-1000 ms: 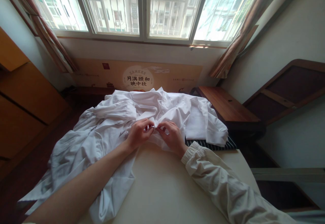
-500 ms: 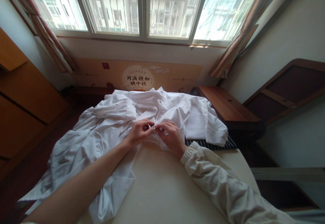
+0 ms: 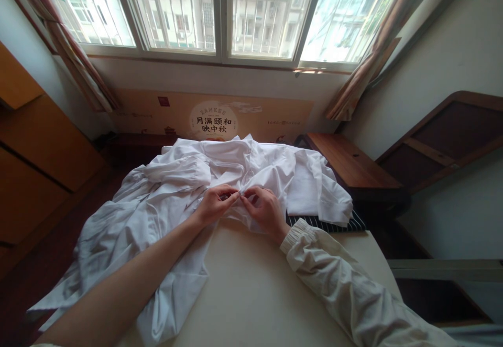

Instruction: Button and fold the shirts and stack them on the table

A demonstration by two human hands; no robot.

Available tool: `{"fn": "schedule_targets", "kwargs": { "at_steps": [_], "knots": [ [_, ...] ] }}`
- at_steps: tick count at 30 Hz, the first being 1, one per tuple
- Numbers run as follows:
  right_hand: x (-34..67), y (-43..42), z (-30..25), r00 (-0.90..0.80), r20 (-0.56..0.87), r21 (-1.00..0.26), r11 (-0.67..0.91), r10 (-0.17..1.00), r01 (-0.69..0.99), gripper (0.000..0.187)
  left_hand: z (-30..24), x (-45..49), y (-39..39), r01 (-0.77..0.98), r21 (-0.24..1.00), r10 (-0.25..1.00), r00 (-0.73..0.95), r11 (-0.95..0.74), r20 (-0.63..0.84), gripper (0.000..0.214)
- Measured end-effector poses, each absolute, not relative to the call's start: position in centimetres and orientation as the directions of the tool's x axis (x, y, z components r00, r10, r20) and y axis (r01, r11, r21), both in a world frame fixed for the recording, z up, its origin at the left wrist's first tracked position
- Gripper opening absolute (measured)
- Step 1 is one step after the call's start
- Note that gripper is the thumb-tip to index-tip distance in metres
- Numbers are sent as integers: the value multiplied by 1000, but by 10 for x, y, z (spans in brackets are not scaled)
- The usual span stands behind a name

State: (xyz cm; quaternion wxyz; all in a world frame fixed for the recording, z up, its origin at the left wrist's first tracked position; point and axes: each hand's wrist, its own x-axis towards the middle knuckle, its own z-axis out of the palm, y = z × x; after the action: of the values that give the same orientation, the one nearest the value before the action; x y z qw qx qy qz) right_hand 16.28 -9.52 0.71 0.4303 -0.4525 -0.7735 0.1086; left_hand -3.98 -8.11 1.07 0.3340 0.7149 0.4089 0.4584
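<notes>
A crumpled white garment (image 3: 165, 205) lies spread over the far half of a cream table (image 3: 255, 294). My left hand (image 3: 214, 205) and my right hand (image 3: 265, 210) meet at its middle, fingertips almost touching. Both pinch a small fold of the white cloth between thumb and fingers. My left forearm is bare; my right arm wears a cream sleeve (image 3: 353, 289) with a gathered cuff.
A dark striped cloth (image 3: 334, 225) peeks from under the garment on the right. A printed cardboard panel (image 3: 214, 116) leans under the window. A wooden side table (image 3: 349, 166) stands at right, a wooden cabinet (image 3: 35, 158) at left, curtains at both window ends.
Both hands stay at the same spot on the garment; only the fingers have shifted slightly, drawing the pinched fold closer together.
</notes>
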Motion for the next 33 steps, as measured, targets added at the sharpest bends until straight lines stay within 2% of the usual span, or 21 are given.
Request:
{"fn": "schedule_targets", "kwargs": {
  "at_steps": [12, 23, 30, 33],
  "knots": [
    [163, -95, 5, -252, 561, -552, 584, 788, 595, 9, 1, -41, -80, 239, 905, 932, 187, -351, 311, 26],
    [164, -90, 0, -268, 567, -528, 593, 779, 608, 10, 5, -41, -78, 240, 873, 891, 281, -424, 356, 25],
    [166, -88, 1, -268, 580, -562, 616, 770, 553, 7, 1, -37, -78, 200, 898, 907, 251, -391, 339, 26],
    [166, -88, 1, -264, 581, -567, 616, 770, 547, 6, 2, -36, -81, 249, 882, 907, 244, -400, 343, 24]
  ]
}}
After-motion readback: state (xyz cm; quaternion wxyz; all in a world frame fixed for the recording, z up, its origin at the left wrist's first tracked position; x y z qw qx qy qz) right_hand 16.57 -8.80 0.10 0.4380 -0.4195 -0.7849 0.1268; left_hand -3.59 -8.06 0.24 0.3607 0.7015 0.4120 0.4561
